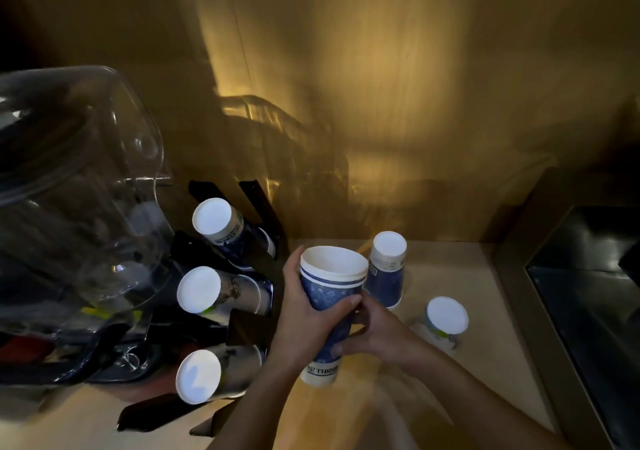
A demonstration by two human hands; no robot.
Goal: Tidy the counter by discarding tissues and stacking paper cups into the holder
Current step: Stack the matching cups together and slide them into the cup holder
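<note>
Both hands' grip (304,318) (377,332) hides stacked blue cups' (329,297) middle; count unclear.

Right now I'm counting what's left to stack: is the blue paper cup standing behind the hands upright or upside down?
Upside down: the blue paper cup shows its flat white base on top, its wider rim on the counter.

Large clear plastic jar (79,186) lying at left on the wooden counter (450,276); dark glossy panel (588,276) at right
</note>
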